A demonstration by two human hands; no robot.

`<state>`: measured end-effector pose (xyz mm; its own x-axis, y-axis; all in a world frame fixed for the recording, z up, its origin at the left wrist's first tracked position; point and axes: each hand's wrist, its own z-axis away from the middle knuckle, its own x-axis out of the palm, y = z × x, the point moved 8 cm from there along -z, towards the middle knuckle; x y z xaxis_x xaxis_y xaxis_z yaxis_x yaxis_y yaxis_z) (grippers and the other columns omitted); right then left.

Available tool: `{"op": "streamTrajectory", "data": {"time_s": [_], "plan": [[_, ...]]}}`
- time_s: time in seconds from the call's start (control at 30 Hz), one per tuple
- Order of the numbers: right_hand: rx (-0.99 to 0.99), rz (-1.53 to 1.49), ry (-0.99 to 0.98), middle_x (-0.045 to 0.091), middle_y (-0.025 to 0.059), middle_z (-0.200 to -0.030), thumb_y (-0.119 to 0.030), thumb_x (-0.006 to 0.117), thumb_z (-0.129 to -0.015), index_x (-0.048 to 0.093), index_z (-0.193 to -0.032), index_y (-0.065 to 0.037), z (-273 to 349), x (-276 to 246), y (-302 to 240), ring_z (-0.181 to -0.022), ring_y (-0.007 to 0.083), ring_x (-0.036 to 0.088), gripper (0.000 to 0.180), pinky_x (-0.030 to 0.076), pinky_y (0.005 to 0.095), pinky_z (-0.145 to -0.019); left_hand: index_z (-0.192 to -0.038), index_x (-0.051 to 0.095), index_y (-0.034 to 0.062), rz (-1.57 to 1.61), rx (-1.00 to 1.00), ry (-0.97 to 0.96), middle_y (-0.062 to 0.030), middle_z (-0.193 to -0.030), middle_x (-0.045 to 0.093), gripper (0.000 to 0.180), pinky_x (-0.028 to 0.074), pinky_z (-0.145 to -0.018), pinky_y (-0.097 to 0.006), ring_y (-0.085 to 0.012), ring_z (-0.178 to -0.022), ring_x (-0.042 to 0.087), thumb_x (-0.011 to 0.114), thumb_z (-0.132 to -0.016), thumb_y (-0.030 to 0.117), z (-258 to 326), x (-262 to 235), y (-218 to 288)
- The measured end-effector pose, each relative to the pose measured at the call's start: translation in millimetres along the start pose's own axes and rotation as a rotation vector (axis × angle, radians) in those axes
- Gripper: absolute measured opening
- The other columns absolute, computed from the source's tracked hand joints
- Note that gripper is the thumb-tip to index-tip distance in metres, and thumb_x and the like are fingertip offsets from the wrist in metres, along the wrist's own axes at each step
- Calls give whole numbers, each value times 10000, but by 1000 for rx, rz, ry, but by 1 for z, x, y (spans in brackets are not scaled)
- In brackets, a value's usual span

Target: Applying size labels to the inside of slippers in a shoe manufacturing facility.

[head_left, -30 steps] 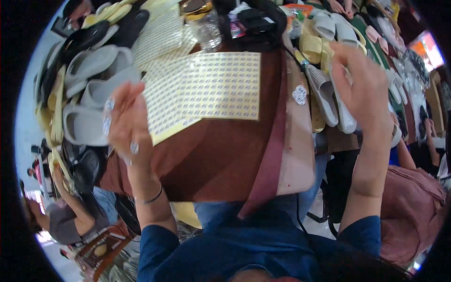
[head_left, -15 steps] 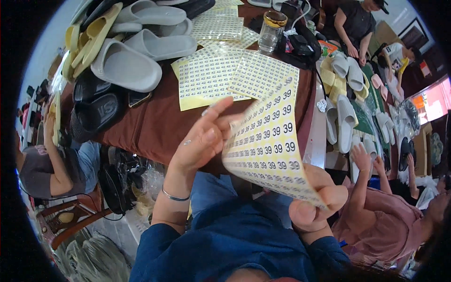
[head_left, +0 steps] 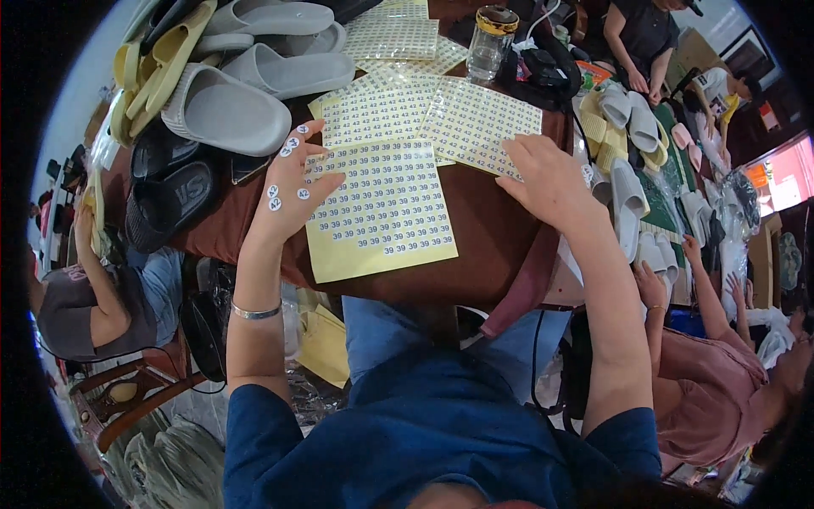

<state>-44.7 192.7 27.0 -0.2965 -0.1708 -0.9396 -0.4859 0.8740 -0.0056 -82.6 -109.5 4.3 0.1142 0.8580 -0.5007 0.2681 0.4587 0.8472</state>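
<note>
- Head view: left hand lies open, fingers spread, gripping nothing; five small round white stickers cling to its back and fingers.
- Its fingertips touch the left edge of a yellow label sheet on the brown table.
- Right hand rests open, palm down, on another yellow sheet.
- Beyond the left hand: two grey slippers.
- Beyond the right hand: one glass jar.

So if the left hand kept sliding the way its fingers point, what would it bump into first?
Probably the grey slipper just beyond the fingertips of the left hand, which point up and slightly away across the brown table. Depth is hard to judge here.
</note>
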Motion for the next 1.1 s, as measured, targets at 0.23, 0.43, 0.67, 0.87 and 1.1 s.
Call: {"op": "streamTrajectory", "data": {"time_s": [0.23, 0.43, 0.67, 0.87, 1.1], "plan": [[-82, 97, -43, 664, 158, -824, -144, 624, -852, 602, -905, -18, -8, 37, -3, -773, 334, 678, 139, 562, 419, -696, -1414, 397, -36, 224, -72, -51, -125, -1112, 577, 599, 518, -825, -269, -163, -983, 628, 609, -854, -70, -6, 2, -16], [131, -32, 187, 667, 147, -759, -86, 580, -854, 595, -878, -42, -5, 10, 6, -704, 343, 678, 52, 561, 436, -633, -1398, 440, -20, 156, -37, -26, -134, -1105, 600, 552, 503, -828, -259, -156, -960, 623, 589, -867, -59, -18, 11, -4], [-59, -86, 97, 644, 117, -966, -210, 696, -839, 637, -966, -52, 3, 15, -17, -983, 297, 625, 211, 540, 415, -796, -1310, 517, 2, -52, 259, 5, -165, -1192, 642, 432, 516, -830, -312, -198, -969, 652, 600, -890, -55, -41, 36, 27], [-40, -205, 58, 647, 139, -1073, -148, 735, -807, 659, -1024, -12, 34, -13, -41, -1043, 332, 618, 268, 517, 414, -895, -1291, 533, 13, -289, 462, 125, -189, -1256, 610, 451, 521, -887, -368, -326, -1037, 655, 649, -858, -28, -32, 28, 41], [-147, -209, 71, 640, 117, -1013, -150, 721, -783, 653, -919, -29, 39, -9, -68, -1041, 304, 614, 194, 518, 407, -880, -1256, 581, 36, -381, 486, -262, -160, -1207, 649, 554, 509, -906, -387, -330, -1044, 644, 797, -747, 64, 26, 69, 87]]}}
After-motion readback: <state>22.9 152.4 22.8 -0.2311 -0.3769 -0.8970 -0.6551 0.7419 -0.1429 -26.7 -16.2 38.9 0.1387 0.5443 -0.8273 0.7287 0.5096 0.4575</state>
